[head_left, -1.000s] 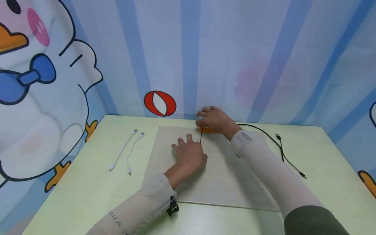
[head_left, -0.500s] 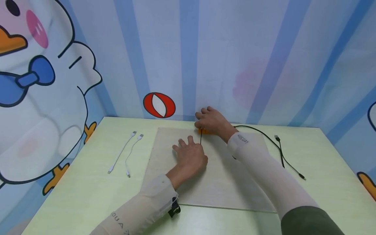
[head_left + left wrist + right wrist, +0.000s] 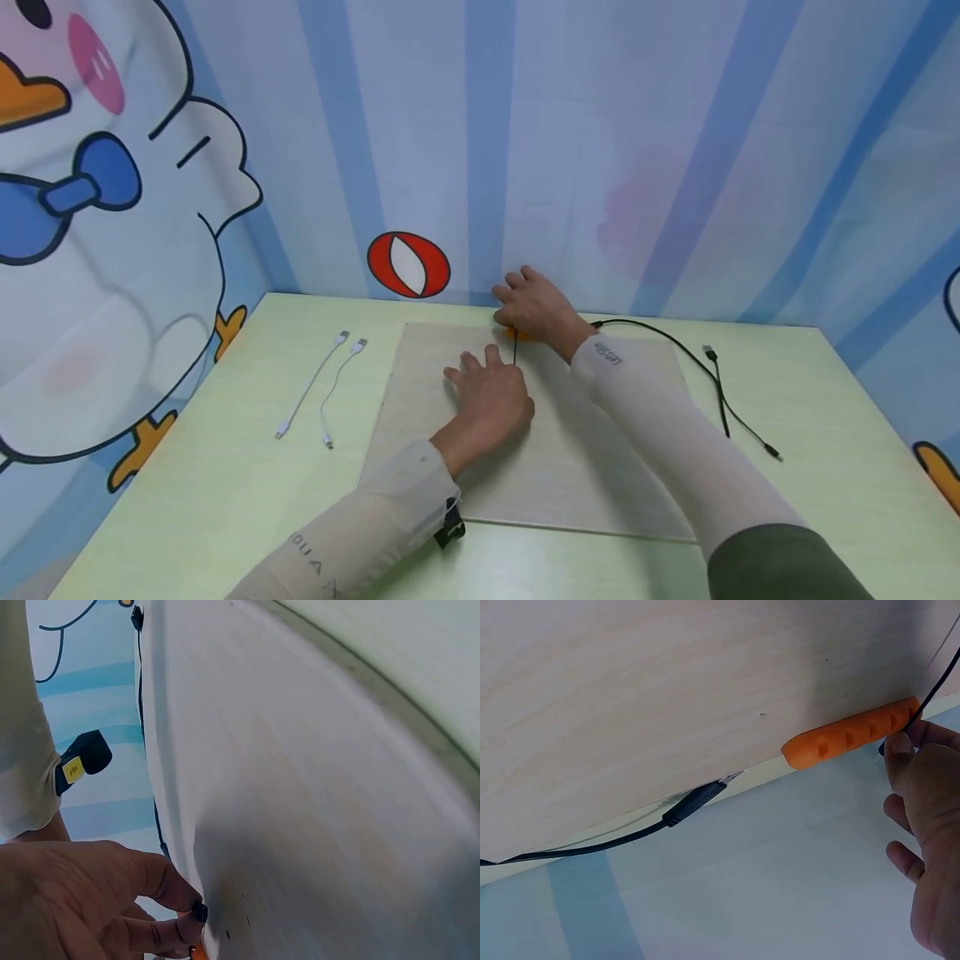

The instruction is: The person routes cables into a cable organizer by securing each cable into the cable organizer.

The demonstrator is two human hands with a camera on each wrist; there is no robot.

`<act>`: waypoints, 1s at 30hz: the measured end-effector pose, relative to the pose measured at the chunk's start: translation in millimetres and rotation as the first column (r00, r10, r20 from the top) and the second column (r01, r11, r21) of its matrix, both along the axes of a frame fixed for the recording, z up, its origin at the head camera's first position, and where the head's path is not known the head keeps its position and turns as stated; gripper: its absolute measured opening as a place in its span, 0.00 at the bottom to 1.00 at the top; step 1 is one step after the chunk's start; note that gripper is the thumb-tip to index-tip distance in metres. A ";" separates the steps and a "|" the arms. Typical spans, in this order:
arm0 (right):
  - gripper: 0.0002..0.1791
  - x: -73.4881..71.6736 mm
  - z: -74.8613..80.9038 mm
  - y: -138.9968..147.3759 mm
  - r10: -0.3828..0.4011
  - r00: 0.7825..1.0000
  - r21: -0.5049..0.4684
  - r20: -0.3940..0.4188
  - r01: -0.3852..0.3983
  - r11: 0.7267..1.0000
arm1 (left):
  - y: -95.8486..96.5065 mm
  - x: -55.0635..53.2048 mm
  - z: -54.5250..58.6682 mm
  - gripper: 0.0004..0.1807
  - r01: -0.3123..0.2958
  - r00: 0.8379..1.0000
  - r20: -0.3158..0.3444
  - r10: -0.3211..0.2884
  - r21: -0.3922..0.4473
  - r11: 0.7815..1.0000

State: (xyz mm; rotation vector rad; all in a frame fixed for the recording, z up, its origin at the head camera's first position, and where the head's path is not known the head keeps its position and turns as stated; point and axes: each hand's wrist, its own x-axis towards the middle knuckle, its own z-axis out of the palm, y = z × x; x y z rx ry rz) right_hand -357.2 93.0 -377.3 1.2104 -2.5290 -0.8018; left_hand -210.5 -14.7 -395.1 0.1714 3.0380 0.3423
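Note:
A thin black cable runs between the two hands over the far part of a pale board. My left hand pinches its near end between thumb and forefinger; a small black tip shows there in the left wrist view. At the board's back edge lies an orange slotted cable holder. My right hand grips the cable with thumb and fingers at the holder's end slot, and the cable crosses the holder there. From the head, most of the holder is hidden under that hand.
Another black cable curves along the right side, its plug close to the board's back edge. Two short white cables, a straighter one and a bent one, lie on the table at left. A printed curtain stands behind.
My right hand has shifted slightly left along the holder, still gripping the cable. My left hand has edged a little to the right and keeps its pinch.

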 end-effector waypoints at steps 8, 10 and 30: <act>0.12 -0.2 1.0 -5.4 -0.017 1.000 0.022 -0.017 0.017 1.000 | 0.4 -1.0 1.5 0.14 0.018 1.000 0.013 -0.018 0.001 1.000; 0.12 -0.5 1.4 -7.5 -0.027 1.000 0.028 -0.013 0.027 0.999 | 0.2 -1.3 1.7 0.14 0.018 1.000 0.019 -0.018 0.005 1.000; 0.14 3.9 5.1 8.5 0.024 0.996 -0.060 0.084 -0.019 0.998 | -5.8 -0.4 0.2 0.18 0.018 1.000 0.001 -0.018 -0.056 0.998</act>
